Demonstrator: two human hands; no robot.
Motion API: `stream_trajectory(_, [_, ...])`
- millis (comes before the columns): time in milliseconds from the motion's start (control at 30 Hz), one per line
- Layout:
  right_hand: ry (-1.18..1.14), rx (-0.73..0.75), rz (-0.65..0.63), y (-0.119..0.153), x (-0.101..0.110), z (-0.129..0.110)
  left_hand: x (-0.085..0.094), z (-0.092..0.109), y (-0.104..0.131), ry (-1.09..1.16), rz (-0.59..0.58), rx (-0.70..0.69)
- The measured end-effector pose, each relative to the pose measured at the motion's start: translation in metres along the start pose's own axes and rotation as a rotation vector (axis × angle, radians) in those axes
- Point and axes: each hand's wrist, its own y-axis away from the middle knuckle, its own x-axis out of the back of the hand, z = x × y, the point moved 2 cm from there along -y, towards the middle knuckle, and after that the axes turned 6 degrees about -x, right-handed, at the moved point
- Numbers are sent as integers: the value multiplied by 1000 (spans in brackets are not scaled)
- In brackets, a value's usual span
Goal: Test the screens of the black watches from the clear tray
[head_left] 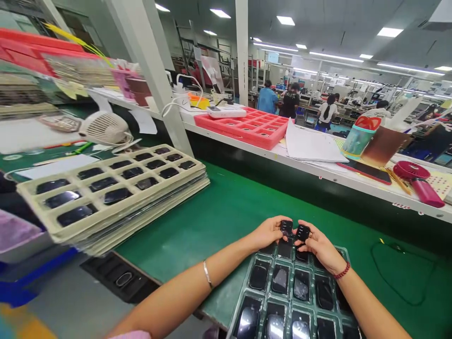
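Observation:
My left hand [271,233] pinches a small black rectangular piece [286,227] with short white marks on its face. A matching black piece [302,232] is gripped between the fingers and thumb of my right hand [319,247]. The two pieces are held upright side by side, a little apart. Both hands are over the far end of a clear plastic tray [259,293], whose compartments hold dark, glossy rounded-rectangular units [301,285]. Fingers and wrists hide part of the tray's far rows.
To the left, stacked cream trays [183,186] with dark units overhang the green table [219,207]. Behind runs a raised shelf bearing a red compartment tray [243,129], papers [312,143] and a pink handheld fan [418,181]. A thin cable [391,287] lies on the right.

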Motion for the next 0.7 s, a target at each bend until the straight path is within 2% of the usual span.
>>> stream_trajectory(200, [18, 36, 40, 0, -1, 1, 2, -2, -3, -80, 1, -36])
stream_trajectory(467, [211, 120, 53, 2, -7, 3, -6, 0, 3, -128, -33, -54])
stream_trajectory(700, [251, 121, 66, 1, -6, 5, -6, -9, 3, -119, -15, -88])
